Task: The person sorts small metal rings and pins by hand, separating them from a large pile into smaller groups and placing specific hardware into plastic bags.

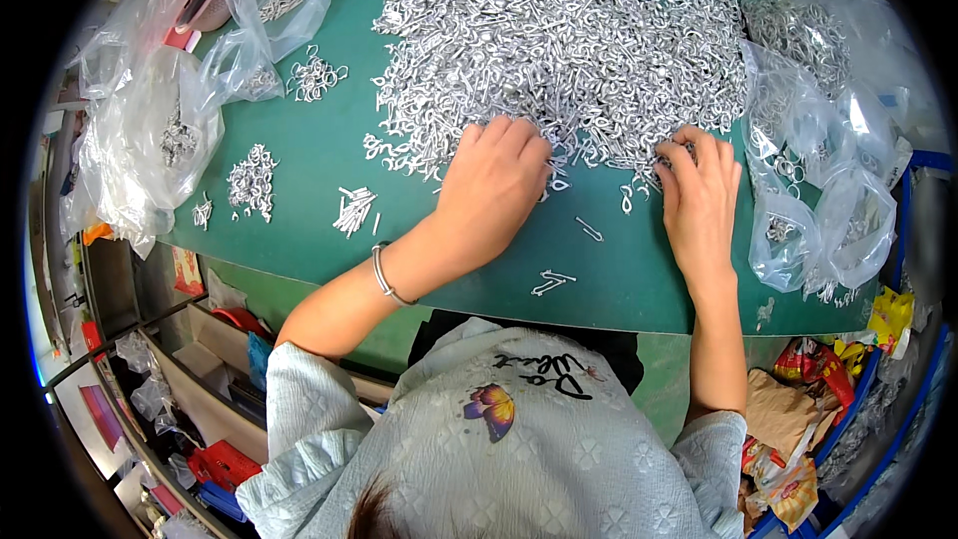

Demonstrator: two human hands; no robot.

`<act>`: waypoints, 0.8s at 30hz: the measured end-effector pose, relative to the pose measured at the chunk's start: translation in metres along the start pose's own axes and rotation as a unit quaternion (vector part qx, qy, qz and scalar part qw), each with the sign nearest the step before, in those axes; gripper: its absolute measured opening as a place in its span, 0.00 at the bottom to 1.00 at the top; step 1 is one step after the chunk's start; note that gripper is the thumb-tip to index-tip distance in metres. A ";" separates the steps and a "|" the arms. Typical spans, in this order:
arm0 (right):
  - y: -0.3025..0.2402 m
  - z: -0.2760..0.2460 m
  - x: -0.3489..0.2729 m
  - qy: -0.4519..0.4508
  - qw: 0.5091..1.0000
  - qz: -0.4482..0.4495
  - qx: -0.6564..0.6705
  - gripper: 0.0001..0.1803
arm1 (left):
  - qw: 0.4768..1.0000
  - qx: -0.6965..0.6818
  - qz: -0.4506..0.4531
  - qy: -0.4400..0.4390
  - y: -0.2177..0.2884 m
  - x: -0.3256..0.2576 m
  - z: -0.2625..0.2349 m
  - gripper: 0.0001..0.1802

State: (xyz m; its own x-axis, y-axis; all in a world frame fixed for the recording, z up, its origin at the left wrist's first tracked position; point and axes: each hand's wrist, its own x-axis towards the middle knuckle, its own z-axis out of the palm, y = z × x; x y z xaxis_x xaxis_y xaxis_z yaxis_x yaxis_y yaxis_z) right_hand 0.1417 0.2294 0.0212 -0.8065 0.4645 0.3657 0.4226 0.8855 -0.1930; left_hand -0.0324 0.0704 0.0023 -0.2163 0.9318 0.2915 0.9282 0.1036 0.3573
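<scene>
View: head camera, looking down on the bench.
Left hand [496, 180]: palm down, fingers loosely spread, tips resting at the near edge of the heap of small silver metal pieces [559, 40]; whether it grips any piece cannot be told. A metal bangle [384, 277] sits at the wrist.
Right hand [699, 195]: fingers curled at the heap's right near edge, tips among the pieces; it looks pinched on a few, but the fingers hide the hold.
Heap: fills the far middle of the mat, touching both hands' fingertips.
Handling note: judged best to draw a few pieces off the loose fringe with the fingertips, since the hooked shapes look prone to tangle.
Sorted lots: small clusters [251, 180] and a bundle of straight pins [353, 210] lie well left of the hands; stray pieces [552, 281] lie near the front edge.
Surface: green mat [319, 145], flat, matte.
Surroundings: clear plastic bags [150, 140] of parts at left; more bags [828, 210] at right; crates and wrappers [798, 419] below the bench.
</scene>
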 end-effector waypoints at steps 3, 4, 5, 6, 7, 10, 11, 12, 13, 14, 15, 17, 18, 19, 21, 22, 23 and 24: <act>0.004 0.000 -0.002 -0.022 0.999 -0.034 -0.024 0.07 | 1.000 0.016 0.004 -0.003 -0.002 -0.006 0.003 0.11; 0.005 -0.002 -0.003 -0.032 0.998 -0.043 -0.032 0.06 | 1.000 0.020 0.010 -0.002 -0.003 -0.007 0.004 0.11; 0.006 0.000 -0.003 -0.033 0.998 -0.046 -0.030 0.06 | 1.000 0.014 0.007 -0.008 -0.004 -0.006 0.003 0.11; 0.006 0.003 -0.003 -0.033 0.998 -0.049 -0.028 0.05 | 1.000 0.007 0.005 -0.014 -0.004 -0.005 0.002 0.11; 0.006 0.004 -0.004 -0.034 0.998 -0.052 -0.026 0.05 | 1.000 0.000 0.002 -0.021 -0.004 -0.005 0.001 0.11; 0.007 -0.002 -0.005 -0.007 0.999 -0.054 -0.006 0.05 | 0.999 -0.033 -0.002 -0.004 -0.004 -0.003 0.000 0.10; 0.007 -0.003 -0.006 0.001 0.999 -0.047 -0.006 0.05 | 0.999 -0.044 -0.009 0.008 -0.004 -0.003 -0.001 0.10; 0.007 -0.006 -0.007 0.009 0.999 -0.041 -0.006 0.05 | 0.998 -0.056 -0.017 0.020 -0.004 -0.004 -0.004 0.10; 0.005 -0.010 -0.010 0.015 0.999 -0.034 -0.006 0.06 | 0.997 -0.069 -0.025 0.032 -0.003 -0.005 -0.007 0.09; -0.001 -0.015 -0.013 0.008 0.999 -0.029 0.043 0.06 | 0.997 -0.077 -0.023 0.016 -0.001 -0.006 -0.011 0.09; -0.011 -0.022 -0.018 -0.001 0.996 -0.023 0.091 0.07 | 0.996 -0.084 -0.021 0.001 0.003 -0.010 -0.016 0.09; -0.030 -0.024 -0.030 -0.024 0.985 -0.022 0.172 0.07 | 0.994 -0.106 -0.012 -0.032 0.014 -0.021 -0.017 0.08; -0.039 -0.018 -0.036 -0.038 0.978 -0.029 0.205 0.08 | 0.992 -0.117 -0.006 -0.048 0.020 -0.028 -0.014 0.08; -0.046 -0.013 -0.038 -0.075 0.973 -0.035 0.214 0.07 | 0.990 -0.127 -0.001 -0.060 0.025 -0.033 -0.013 0.08; -0.043 -0.009 -0.038 -0.079 0.961 -0.008 0.266 0.06 | 0.982 -0.154 0.022 -0.106 0.030 -0.043 -0.014 0.08; -0.039 -0.005 -0.038 -0.083 0.952 -0.002 0.295 0.06 | 0.978 -0.164 0.027 -0.126 0.029 -0.049 -0.013 0.08; -0.033 -0.009 -0.030 -0.027 0.969 -0.004 0.247 0.04 | 0.975 -0.168 0.031 -0.141 0.028 -0.052 -0.013 0.12; -0.028 -0.010 -0.021 0.005 0.981 0.000 0.194 0.05 | 0.978 -0.167 0.026 -0.121 0.030 -0.050 -0.013 0.14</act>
State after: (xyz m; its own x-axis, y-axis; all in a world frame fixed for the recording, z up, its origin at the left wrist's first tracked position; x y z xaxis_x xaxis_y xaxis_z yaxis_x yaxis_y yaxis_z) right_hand 0.1508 0.1952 0.0277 -0.8016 0.4666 0.3739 0.2319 0.8190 -0.5249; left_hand 0.0020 0.0224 0.0102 -0.0569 0.9919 0.1132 0.7767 -0.0273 0.6293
